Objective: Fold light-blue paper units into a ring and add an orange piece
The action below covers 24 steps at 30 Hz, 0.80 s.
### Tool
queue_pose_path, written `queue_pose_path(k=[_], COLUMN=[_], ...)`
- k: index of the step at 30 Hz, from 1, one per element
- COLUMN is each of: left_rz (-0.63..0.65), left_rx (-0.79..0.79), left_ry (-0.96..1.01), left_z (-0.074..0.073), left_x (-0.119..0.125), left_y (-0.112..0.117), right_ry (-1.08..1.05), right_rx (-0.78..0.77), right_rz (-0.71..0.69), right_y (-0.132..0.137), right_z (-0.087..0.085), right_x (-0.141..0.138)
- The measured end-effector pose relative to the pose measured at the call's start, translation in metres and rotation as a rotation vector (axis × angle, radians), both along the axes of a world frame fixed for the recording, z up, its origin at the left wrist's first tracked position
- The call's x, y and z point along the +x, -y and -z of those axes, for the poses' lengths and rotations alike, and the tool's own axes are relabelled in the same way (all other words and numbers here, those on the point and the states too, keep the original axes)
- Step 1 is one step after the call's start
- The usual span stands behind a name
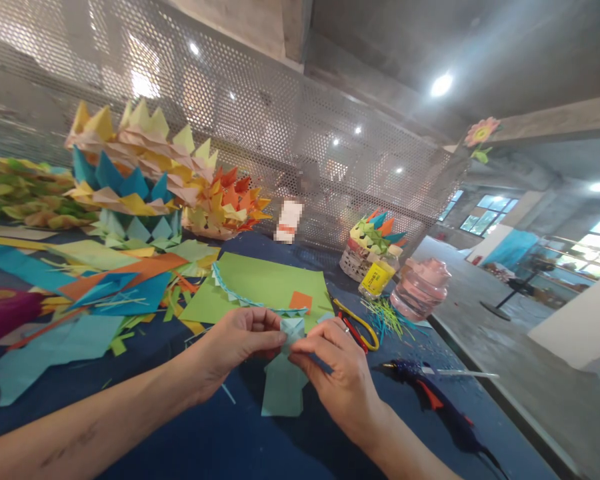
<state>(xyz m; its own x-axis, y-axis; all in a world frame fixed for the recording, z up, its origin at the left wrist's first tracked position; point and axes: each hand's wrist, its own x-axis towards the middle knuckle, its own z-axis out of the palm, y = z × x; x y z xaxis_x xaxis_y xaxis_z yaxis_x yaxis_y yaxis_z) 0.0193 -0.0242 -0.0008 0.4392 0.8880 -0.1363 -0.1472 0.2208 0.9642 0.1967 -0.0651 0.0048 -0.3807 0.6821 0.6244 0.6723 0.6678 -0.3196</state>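
A glue gun (449, 411) lies on the blue tabletop (225, 443).

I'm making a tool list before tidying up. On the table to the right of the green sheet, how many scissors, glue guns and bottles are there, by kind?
Scissors: 1 pair
Hot glue gun: 1
Bottles: 2 (yellow-labelled bottle, pink bottle)
Total: 4

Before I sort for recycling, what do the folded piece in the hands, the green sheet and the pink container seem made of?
Folded piece: matte pale-blue paper, judging by its crisp creases.
Green sheet: matte paper or thin card, from its flat, even surface.
Pink container: probably glossy plastic, given its translucent, ridged walls.
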Motion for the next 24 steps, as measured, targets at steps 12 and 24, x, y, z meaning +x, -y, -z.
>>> queue_pose_path(k=[12,24], left_rz=[0.019,0.032], left_rx=[0.152,0.206], left_ry=[-0.058,-0.058], left_z=[0.007,0.014], left_x=[0.004,0.004], left_y=[0.0,-0.002], right_ry=[-0.165,-0.248], right_rx=[-0.142,-0.265], right_rz=[0.136,0.062], right_y=[0.0,0.002], right_z=[0.005,0.006], right_x=[-0.004,-0.008])
